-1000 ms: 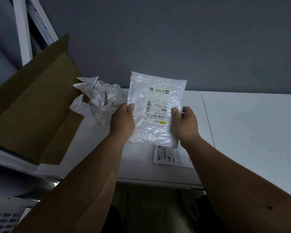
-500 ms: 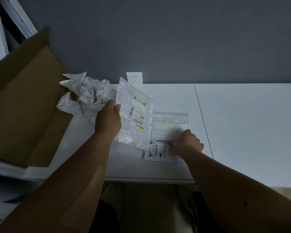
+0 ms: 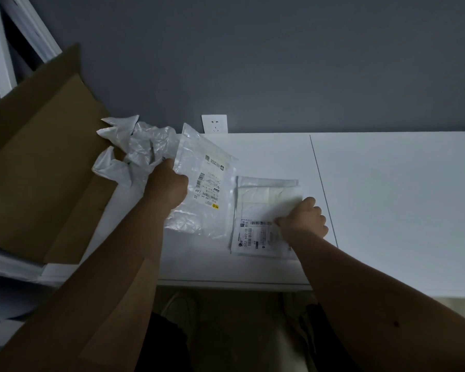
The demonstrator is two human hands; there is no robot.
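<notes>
Left hand (image 3: 168,186) raised, fingers curled in grip; right hand (image 3: 304,221) lower, knuckles up, fingers pinching

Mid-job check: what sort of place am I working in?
Probably a parcel packing or unpacking station: the left hand holds a labelled plastic mailer, the right hand grips a second mailer on the white table, and an open cardboard box stands alongside.

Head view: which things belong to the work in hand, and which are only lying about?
In use: left hand, gripping the crinkled parcel; right hand, pinching the flat parcel on the table.
Lying about: crumpled plastic, cardboard box, wall socket.
</notes>
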